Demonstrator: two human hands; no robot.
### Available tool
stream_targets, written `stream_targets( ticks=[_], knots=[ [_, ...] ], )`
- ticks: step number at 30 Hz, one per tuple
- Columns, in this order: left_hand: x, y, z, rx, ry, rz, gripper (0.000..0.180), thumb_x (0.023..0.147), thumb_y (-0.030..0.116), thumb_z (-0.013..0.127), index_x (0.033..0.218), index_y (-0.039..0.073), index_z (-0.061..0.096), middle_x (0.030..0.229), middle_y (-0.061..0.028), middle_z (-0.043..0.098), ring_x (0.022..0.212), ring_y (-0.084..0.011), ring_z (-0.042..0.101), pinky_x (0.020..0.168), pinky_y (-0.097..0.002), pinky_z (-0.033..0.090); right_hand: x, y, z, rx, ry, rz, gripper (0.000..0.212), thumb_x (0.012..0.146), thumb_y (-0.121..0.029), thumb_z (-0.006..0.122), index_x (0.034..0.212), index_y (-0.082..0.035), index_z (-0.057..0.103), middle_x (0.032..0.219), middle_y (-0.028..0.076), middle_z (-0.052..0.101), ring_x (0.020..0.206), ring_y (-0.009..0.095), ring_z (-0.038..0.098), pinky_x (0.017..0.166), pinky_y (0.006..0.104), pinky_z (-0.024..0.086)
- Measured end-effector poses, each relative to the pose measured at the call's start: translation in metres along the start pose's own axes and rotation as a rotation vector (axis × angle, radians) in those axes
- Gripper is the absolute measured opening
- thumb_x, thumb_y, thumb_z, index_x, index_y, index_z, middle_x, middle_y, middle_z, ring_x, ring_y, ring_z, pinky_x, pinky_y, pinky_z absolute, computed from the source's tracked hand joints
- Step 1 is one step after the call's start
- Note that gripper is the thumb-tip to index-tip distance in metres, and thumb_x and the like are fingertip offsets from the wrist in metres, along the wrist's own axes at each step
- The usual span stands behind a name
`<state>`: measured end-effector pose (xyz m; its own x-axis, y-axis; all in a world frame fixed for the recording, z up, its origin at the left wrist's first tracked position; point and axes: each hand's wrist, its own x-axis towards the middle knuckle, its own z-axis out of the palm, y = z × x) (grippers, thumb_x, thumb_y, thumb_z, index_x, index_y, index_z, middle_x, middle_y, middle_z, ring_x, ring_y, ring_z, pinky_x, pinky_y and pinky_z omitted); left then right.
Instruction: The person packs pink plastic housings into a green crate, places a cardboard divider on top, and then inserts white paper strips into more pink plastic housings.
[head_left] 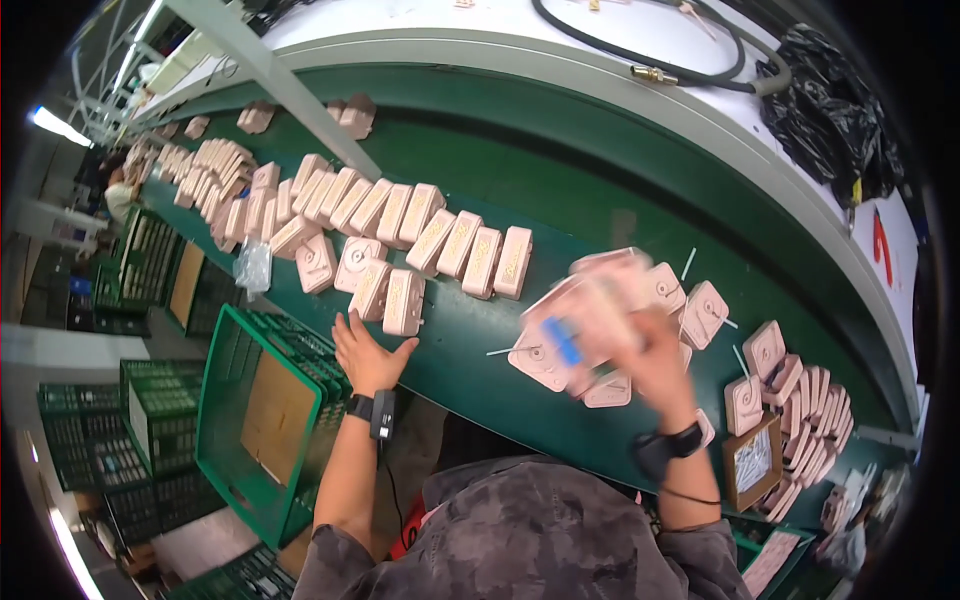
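Note:
My left hand point(366, 356) is spread open, its fingertips next to a pink plastic case point(403, 303) standing at the near edge of the green worktop point(450, 345); I cannot tell whether they touch. My right hand point(652, 350), smeared by motion, is closed on a pink case point(590, 315) with a bright blue part point(561, 341) on it. Under and around that held case lie more pink cases, such as one with a thin pale rod point(537, 362) and another to the right point(706, 314). The held case partly hides them.
A long row of pink cases point(385, 212) runs to the far left. At right are a cardboard box of small pale rods point(752, 464) and stacked pink cases point(815, 410). A green crate point(225, 400) stands left of me. A black hose point(640, 50) and black plastic bag point(830, 110) lie on the upper shelf.

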<state>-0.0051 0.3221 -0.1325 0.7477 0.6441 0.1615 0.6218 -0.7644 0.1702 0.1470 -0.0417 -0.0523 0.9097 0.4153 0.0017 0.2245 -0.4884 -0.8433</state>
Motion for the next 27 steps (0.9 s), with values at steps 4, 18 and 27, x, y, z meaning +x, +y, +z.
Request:
stream_targets(
  ticks=[4, 18, 27],
  knots=[
    [0.047, 0.005, 0.024, 0.098, -0.099, -0.009, 0.110, 0.056, 0.042, 0.087, 0.141, 0.000, 0.032, 0.144, -0.0294, 0.032, 0.135, -0.0447, 0.029, 0.102, -0.0560, 0.035, -0.023, -0.029, 0.120, 0.063, -0.096, 0.179, 0.042, 0.068, -0.039, 0.081, 0.092, -0.005, 0.072, 0.101, 0.017, 0.061, 0.101, 0.034, 0.057, 0.089, 0.0388, 0.047],
    [0.100, -0.080, 0.051, -0.100, -0.179, 0.409, 0.103, 0.058, 0.032, 0.083, 0.138, -0.008, 0.032, 0.112, -0.0263, 0.052, 0.106, -0.0434, 0.049, 0.091, -0.0514, 0.042, 0.008, -0.088, 0.327, -0.185, 0.295, 0.486, 0.052, 0.074, -0.043, 0.076, 0.107, -0.005, 0.067, 0.122, 0.027, 0.045, 0.110, 0.042, 0.042, 0.092, 0.0477, 0.040],
    [0.123, -0.112, 0.074, -0.133, -0.234, 0.432, 0.100, 0.065, 0.031, 0.080, 0.141, -0.009, 0.029, 0.124, -0.0315, 0.048, 0.117, -0.0457, 0.044, 0.102, -0.0495, 0.035, 0.028, -0.117, 0.377, -0.173, 0.001, 0.503, 0.048, 0.082, -0.037, 0.069, 0.116, -0.003, 0.062, 0.140, 0.034, 0.029, 0.121, 0.045, 0.037, 0.095, 0.0501, 0.039]
  ],
)
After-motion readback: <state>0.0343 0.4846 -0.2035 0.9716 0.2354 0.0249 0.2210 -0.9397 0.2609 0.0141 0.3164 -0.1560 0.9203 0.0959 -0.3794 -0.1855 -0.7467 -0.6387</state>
